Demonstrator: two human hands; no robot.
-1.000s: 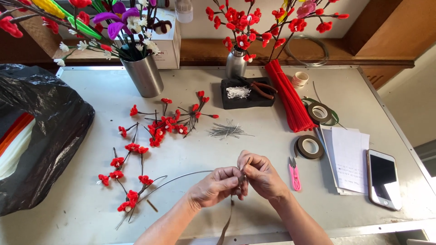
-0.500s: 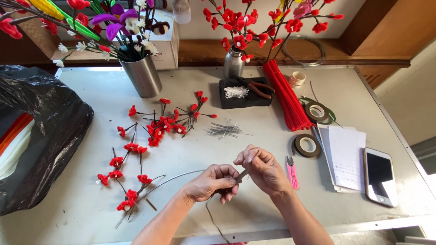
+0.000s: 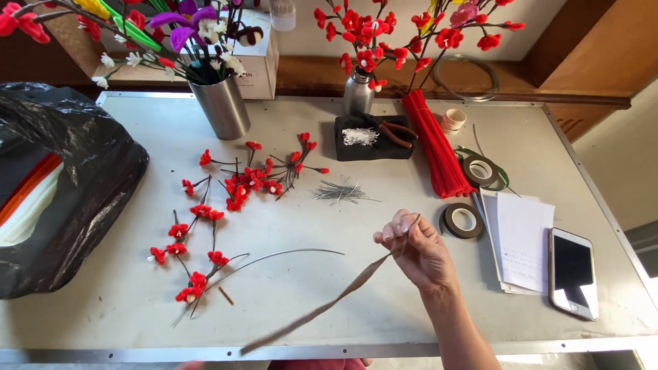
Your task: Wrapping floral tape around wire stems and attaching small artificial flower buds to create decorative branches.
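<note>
Right hand (image 3: 423,250) pinched a long brown tape strip (image 3: 329,305) above the grey metal table (image 3: 384,288); left hand out of view. Red-blossom wire sprigs (image 3: 233,199) lay finished far left; bare wire (image 3: 288,255) unwrapped.

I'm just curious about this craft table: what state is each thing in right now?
Right hand: raised, pinching a brown tape strip pulled taut.
Left hand: out of view.
Tape rolls: lying flat.
Phone: screen dark.
Pliers: closed, on the black tray.
Black bag: open.
Red blossom stems: loose on the table.
</note>
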